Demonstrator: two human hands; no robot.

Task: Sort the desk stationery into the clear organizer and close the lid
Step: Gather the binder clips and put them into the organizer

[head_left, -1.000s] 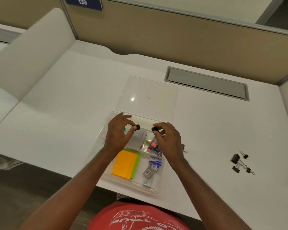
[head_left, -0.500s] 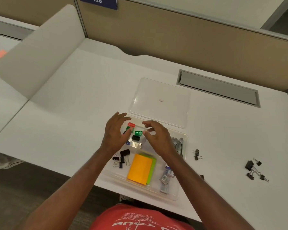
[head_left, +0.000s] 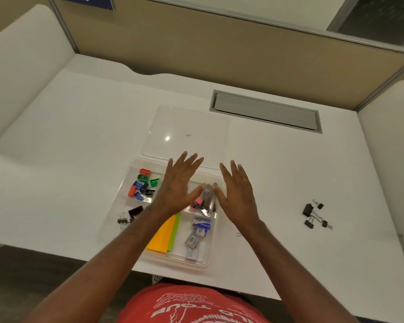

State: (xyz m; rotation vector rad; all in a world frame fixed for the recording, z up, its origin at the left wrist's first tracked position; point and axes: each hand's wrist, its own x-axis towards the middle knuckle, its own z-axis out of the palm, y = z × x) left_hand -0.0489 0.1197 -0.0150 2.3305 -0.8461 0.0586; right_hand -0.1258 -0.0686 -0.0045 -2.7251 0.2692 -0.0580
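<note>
Head view: left hand (head_left: 177,186) and right hand (head_left: 237,190) hover flat, fingers spread, holding nothing, over the clear organizer (head_left: 113,226) at the worktop's (head_left: 68,141) near edge. Its lid (head_left: 189,132) lies open behind. Loose binder clips (head_left: 314,214) sit well right.

Orange and green sticky notes (head_left: 165,234), black binder clips (head_left: 314,214), clear organizer (head_left: 117,213), white desk (head_left: 79,141).
</note>
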